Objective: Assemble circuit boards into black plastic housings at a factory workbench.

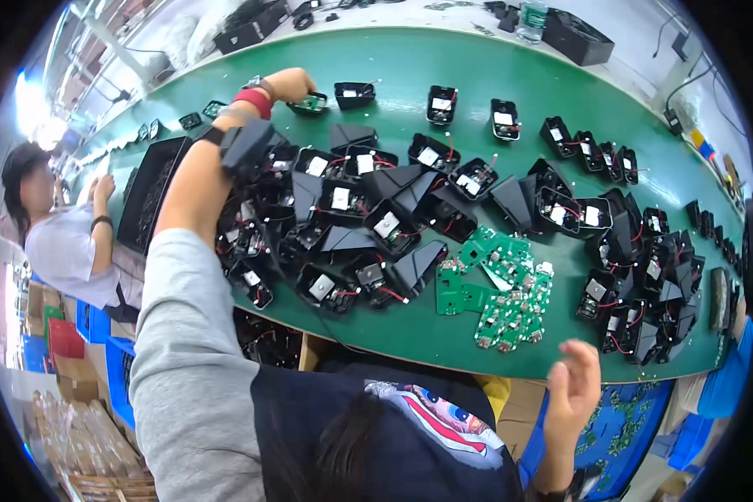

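Note:
My left arm stretches far over the bench, and my left hand, fingers bent and closed, grips a small black plastic housing with a green circuit board in it. The fingertips are partly hidden. To its right stands another black housing with a white part and a wire. My right hand hovers off the bench's near edge, fingers apart and nothing in them. A heap of green circuit boards lies nearest to it. Many black housings with red wires are piled below and beside my left arm.
The green bench carries more housings at the right and a black bin at the left. A person works at the far left. A blue tray with boards sits below the right edge. A bottle stands at the back.

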The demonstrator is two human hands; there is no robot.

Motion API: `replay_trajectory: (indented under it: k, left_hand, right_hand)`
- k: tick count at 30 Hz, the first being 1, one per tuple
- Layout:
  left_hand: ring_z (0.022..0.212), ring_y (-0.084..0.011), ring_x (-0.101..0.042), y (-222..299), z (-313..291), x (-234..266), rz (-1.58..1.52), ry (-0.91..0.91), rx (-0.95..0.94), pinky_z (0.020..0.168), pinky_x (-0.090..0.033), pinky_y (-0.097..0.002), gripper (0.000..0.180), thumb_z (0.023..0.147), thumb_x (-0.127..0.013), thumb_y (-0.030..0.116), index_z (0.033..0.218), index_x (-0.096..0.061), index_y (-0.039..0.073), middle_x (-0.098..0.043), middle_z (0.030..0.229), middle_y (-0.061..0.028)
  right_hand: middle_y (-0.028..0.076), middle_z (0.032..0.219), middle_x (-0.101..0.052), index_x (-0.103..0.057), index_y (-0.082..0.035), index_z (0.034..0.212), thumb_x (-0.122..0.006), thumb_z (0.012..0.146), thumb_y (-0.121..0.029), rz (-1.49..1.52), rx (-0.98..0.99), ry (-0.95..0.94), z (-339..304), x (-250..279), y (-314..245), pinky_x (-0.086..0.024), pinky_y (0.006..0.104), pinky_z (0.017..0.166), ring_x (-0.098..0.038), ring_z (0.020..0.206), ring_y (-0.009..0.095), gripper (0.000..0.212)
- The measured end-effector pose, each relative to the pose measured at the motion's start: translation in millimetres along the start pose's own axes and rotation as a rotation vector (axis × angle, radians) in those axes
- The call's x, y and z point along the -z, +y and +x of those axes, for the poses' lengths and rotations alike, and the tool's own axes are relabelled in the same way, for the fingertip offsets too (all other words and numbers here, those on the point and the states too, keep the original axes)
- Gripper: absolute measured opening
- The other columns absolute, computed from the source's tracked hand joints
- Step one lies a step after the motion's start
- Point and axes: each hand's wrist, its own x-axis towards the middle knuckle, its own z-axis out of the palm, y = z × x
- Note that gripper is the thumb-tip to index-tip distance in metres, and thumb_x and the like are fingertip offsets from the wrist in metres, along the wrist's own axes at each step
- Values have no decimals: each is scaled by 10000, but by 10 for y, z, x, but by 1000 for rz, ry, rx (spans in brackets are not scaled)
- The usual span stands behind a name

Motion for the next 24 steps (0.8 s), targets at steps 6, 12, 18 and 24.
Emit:
replay_trajectory:
  k: [6,12,18,24]
  left_hand:
    - [1045,-338,-542,794,245,45,-263,565,-557,908,-432,-375,528,690,-588,50,1211,-556,127,-591,1077,-192]
    - [865,-324,-633,1389,453,198,-508,149,3,659,-552,-447,537,703,-639,265,1181,-490,71,-599,1054,-162]
    - [929,-320,-615,2016,789,175,-169,258,-47,766,-506,-372,878,600,-635,697,1120,-549,-6,-626,994,-205]
    - [887,-293,-635,2177,769,254,45,69,-58,771,-507,-363,765,529,-733,582,1013,-625,-1,-653,965,-162]
  right_hand:
    - [39,988,-531,-514,0,1109,-506,871,-9,-60,-150,163,-281,168,123,-376,171,572,-459,683,39,238]
    - [82,1061,-482,-534,18,1051,-501,834,55,-175,68,-75,93,-43,-189,-401,190,660,-465,746,72,222]
    - [79,1028,-501,-550,18,1007,-522,821,55,-216,271,-202,310,-283,-377,-419,207,663,-486,764,97,191]
    - [166,947,-585,-564,45,1038,-521,857,-64,478,63,-656,406,-392,-1085,-510,295,652,-601,754,229,216]
